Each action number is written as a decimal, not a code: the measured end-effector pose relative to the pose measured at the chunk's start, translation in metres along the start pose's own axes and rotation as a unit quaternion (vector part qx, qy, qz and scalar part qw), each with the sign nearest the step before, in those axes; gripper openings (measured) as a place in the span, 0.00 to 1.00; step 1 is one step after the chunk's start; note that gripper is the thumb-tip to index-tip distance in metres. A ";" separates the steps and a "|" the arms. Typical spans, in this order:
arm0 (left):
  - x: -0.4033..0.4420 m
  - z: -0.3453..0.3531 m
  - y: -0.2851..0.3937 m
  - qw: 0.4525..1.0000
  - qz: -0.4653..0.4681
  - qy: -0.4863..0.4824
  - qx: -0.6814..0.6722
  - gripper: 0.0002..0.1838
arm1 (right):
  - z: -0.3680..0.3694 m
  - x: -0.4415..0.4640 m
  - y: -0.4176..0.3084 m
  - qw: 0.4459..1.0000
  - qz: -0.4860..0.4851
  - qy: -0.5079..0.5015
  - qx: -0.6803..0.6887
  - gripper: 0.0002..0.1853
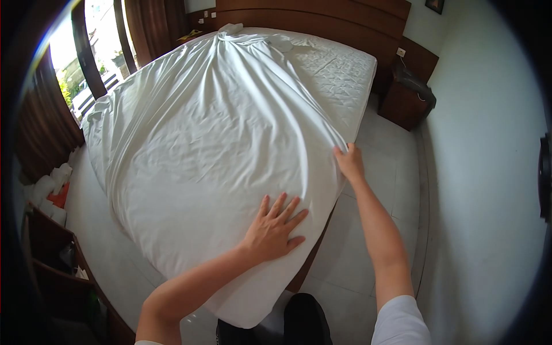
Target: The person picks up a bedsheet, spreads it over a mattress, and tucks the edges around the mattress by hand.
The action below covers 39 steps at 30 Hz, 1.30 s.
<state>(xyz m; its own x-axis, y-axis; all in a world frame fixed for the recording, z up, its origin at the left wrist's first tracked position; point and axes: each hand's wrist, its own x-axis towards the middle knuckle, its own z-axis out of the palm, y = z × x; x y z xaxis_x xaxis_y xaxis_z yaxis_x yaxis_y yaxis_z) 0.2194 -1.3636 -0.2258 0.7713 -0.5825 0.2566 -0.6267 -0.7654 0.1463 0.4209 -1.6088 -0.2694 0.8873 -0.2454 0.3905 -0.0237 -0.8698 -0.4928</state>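
Observation:
A white sheet point(190, 149) lies over most of the bed, smooth near the close corner and gathered in long folds toward the headboard. My left hand point(275, 230) rests flat on it near the close corner, fingers spread. At the bed's right edge, my right hand point(350, 163) pinches the sheet's edge, with folds running from it up toward the far end. The quilted mattress point(339, 75) shows bare at the far right.
The wooden headboard point(310, 23) stands at the back, with a nightstand point(405, 98) on its right. Brown curtains point(46, 123) and a window are at the left. White bundles point(46, 187) and open wooden shelving point(54, 253) stand at the lower left. A wall point(489, 144) runs along the right.

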 end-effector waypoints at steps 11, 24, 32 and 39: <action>0.107 0.031 -0.033 0.999 -0.029 -0.007 0.021 0.32 | 0.020 0.026 0.008 0.997 0.028 0.059 -0.037 0.12; -0.137 -0.091 -0.269 0.808 -0.573 -0.003 0.135 0.29 | -0.001 -0.001 -0.051 0.972 -0.136 0.142 -0.130 0.13; -0.135 -0.059 -0.130 0.986 -0.143 0.038 0.076 0.23 | -0.008 -0.189 -0.228 0.835 -0.502 -0.172 0.142 0.25; -0.288 -0.069 -0.332 0.912 -0.360 0.116 0.161 0.25 | 0.014 -0.072 -0.106 0.923 -0.365 -0.100 -0.073 0.26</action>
<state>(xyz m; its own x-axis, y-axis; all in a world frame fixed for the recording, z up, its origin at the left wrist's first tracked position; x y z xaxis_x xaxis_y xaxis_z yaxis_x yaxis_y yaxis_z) 0.1976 -0.9228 -0.2822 0.9026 0.1473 0.4046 0.1264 -0.9889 0.0779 0.3660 -1.4934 -0.2560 0.7579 0.5009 0.4180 0.5659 -0.8235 -0.0393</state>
